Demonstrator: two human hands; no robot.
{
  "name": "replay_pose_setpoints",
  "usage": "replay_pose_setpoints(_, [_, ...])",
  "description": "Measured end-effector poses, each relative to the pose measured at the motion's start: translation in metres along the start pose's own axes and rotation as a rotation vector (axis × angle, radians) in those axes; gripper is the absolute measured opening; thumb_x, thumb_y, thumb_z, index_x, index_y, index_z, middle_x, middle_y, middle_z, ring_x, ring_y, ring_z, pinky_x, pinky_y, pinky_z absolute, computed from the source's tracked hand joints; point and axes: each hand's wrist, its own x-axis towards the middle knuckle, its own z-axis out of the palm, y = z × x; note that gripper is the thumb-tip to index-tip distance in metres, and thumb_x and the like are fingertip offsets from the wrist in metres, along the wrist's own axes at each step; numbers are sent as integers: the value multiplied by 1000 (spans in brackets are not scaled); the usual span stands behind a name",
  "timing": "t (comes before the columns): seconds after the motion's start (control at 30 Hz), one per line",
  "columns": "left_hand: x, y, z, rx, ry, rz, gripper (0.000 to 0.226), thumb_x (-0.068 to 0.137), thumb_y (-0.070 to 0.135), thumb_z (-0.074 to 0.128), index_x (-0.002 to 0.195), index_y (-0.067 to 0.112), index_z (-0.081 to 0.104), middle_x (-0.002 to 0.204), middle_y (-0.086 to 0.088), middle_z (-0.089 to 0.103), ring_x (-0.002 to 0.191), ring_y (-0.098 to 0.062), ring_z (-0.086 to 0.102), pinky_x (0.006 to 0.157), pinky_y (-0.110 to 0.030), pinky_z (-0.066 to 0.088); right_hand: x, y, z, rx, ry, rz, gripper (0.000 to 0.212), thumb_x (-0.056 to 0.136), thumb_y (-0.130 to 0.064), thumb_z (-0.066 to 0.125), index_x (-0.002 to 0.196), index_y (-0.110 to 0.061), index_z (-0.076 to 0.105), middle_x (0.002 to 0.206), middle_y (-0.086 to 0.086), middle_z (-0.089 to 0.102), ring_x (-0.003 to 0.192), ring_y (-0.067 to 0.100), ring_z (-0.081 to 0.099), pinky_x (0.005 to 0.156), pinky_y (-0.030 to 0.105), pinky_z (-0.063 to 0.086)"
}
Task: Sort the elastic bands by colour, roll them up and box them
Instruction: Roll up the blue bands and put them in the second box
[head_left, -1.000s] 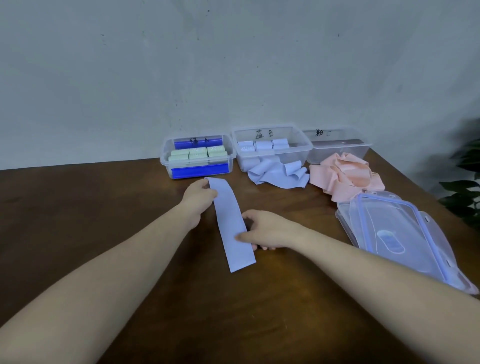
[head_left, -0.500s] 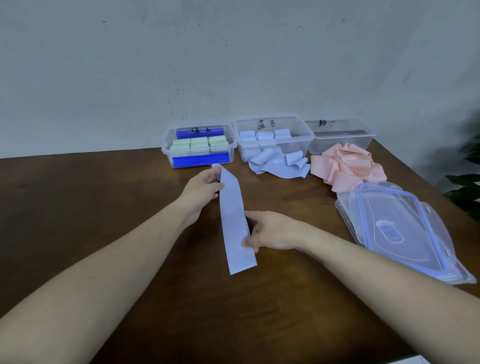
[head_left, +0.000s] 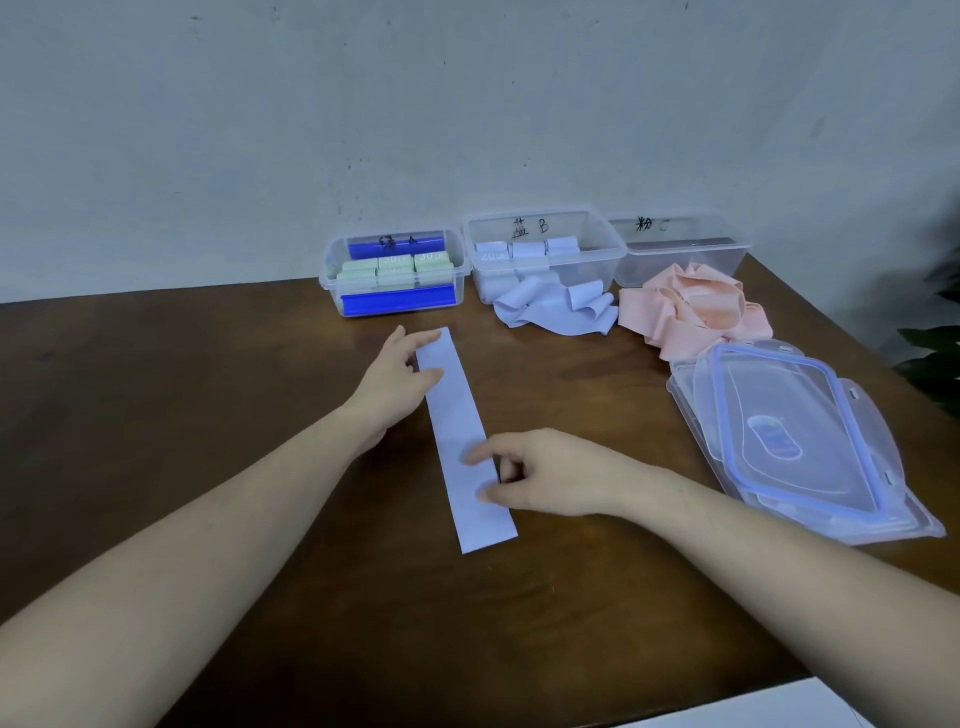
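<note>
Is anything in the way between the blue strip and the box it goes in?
Yes: a loose pile of blue bands lies in front of the middle box. The flat blue band can be lifted over it.

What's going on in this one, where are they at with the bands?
A person has a light blue band laid flat on the table, not yet rolled. The left hand touches its far end; the right hand rests fingers on it nearer the close end. The left box holds green rolls, the middle box blue rolls, and the right box looks empty. Loose blue bands and pink bands lie in front, with lids stacked at right.
</note>
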Motion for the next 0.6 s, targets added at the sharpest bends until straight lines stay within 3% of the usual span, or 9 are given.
replay_pose_setpoints(0.17, [-37, -14, 7, 144, -24, 239, 34, 95, 17, 63, 123, 35, 61, 152, 9, 33, 139, -5, 34, 106, -19, 29, -16, 8, 8, -103, 88, -139, 40, 95, -50, 61, 133, -36, 62, 86, -11, 59, 75, 0, 55, 67, 14, 43])
replay_pose_setpoints(0.27, [-79, -27, 12, 250, -35, 371, 25, 92, 24, 67, 111, 40, 64, 136, 18, 46, 129, 3, 40, 108, -21, 35, -28, 16, 15, -163, 124, -199, 48, 93, -56, 59, 138, -37, 58, 95, -16, 53, 84, 3, 55, 74, 16, 46])
replay_pose_setpoints(0.33, [-110, -34, 13, 316, -53, 453, 22, 89, 38, 66, 110, 39, 67, 130, 23, 50, 126, 4, 42, 105, -21, 37, -34, 21, 22, -213, 151, -252, 48, 95, -54, 58, 139, -34, 58, 98, -18, 50, 86, 4, 55, 76, 21, 50])
replay_pose_setpoints(0.43, [-147, -39, 14, 458, -101, 553, 36, 85, 58, 60, 113, 38, 70, 125, 27, 54, 123, 4, 46, 101, -21, 36, -42, 24, 32, -279, 241, -354, 41, 98, -46, 57, 134, -28, 64, 95, -14, 49, 83, 4, 52, 73, 25, 49])
replay_pose_setpoints(0.6, [-171, -43, 21, 654, -28, 661, 32, 90, 54, 53, 110, 37, 72, 118, 22, 61, 111, 0, 55, 91, -24, 45, -47, 23, 40, -293, 330, -431, 30, 97, -40, 59, 121, -26, 72, 93, -12, 51, 81, 4, 49, 68, 28, 50])
